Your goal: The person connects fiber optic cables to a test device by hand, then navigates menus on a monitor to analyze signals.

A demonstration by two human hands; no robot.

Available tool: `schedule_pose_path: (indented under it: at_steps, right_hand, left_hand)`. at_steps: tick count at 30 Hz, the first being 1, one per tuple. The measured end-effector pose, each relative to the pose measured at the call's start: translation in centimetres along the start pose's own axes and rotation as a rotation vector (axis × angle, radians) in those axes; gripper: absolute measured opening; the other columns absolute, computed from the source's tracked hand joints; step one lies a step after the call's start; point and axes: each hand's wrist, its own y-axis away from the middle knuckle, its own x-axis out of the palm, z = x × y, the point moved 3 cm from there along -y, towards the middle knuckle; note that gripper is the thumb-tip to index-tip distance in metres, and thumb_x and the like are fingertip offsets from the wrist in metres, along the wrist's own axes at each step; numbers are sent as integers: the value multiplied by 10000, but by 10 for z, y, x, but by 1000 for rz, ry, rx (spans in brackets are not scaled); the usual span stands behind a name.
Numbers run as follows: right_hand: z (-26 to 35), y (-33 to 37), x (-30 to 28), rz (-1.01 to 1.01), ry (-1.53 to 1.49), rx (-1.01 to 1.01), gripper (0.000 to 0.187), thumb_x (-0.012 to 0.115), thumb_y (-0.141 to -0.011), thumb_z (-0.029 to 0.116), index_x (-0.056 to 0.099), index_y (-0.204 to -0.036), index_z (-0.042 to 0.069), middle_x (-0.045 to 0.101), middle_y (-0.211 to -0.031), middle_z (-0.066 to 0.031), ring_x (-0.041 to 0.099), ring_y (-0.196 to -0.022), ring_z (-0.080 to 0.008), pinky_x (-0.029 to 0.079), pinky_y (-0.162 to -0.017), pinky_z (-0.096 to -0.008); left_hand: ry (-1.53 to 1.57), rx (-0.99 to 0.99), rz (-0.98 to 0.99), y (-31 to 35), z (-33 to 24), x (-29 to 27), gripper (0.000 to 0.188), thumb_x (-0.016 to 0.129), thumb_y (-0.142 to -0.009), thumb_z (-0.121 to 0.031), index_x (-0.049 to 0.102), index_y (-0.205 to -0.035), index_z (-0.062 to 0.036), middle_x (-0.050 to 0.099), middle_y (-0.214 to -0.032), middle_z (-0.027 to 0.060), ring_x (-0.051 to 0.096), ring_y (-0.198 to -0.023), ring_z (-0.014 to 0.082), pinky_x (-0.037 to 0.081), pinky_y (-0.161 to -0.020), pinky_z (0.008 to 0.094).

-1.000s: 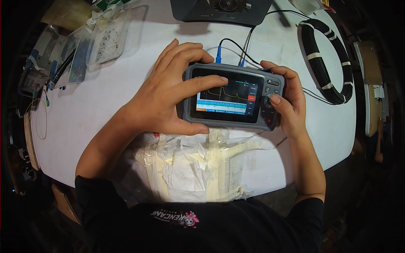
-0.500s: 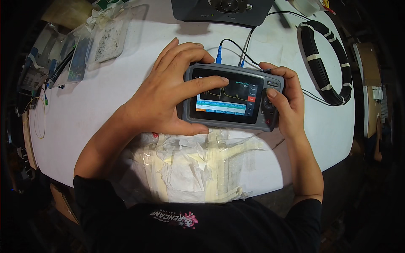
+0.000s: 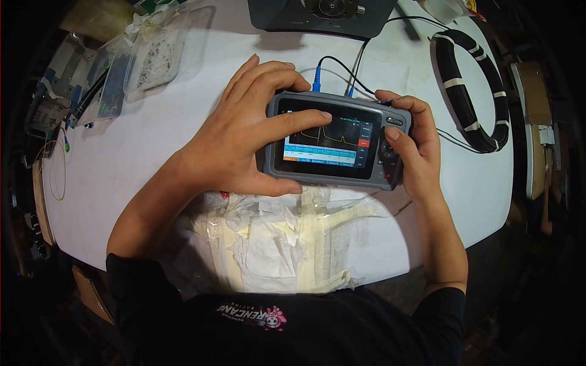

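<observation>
A grey handheld fibre-optic tester (image 3: 342,171) is held above the white table, its dark screen showing a yellow trace over a table of rows. My left hand (image 3: 235,134) spans its left end, upper fingers along the top edge and thumb at the bottom edge. The index finger of that hand stretches over the screen's upper part. Wrapped round the right end is my right hand (image 3: 420,143), with its thumb on the buttons and fingers behind the case. Two blue fibre connectors (image 3: 317,79) are plugged into the top edge, with thin black cables running off them.
A black coil of cable (image 3: 456,82) bound with white ties lies at the right. A dark device on a stand (image 3: 320,23) is at the far edge. Clear plastic trays (image 3: 160,58) sit far left. Taped wrapping (image 3: 268,244) lies between my forearms on the white table (image 3: 476,195).
</observation>
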Motion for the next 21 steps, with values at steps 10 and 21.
schedule_pose_path:
  at_steps: [10, 21]
  right_hand:
    - [3, -1, 1, -13, -34, 65, 383, 685, -942, 69, 512, -1278, 11, 571, -1419, -167, 577, -1236, -197, 458, -1075, -340]
    - [0, -1, -11, 97, -19, 37, 477, 700, -913, 88, 502, -1341, 15, 524, -1500, -184, 559, -1305, -226, 435, -1113, -369]
  left_hand:
    - [33, 19, -62, 2, 3, 3, 1100, 884, -623, -638, 509, -1509, -105, 504, -1407, 199, 433, -1397, 459, 200, -1216, 697]
    - [78, 34, -106, 10, 10, 5, 1108, 855, -653, -668, 478, -1523, -94, 505, -1450, 186, 451, -1401, 425, 270, -1191, 671]
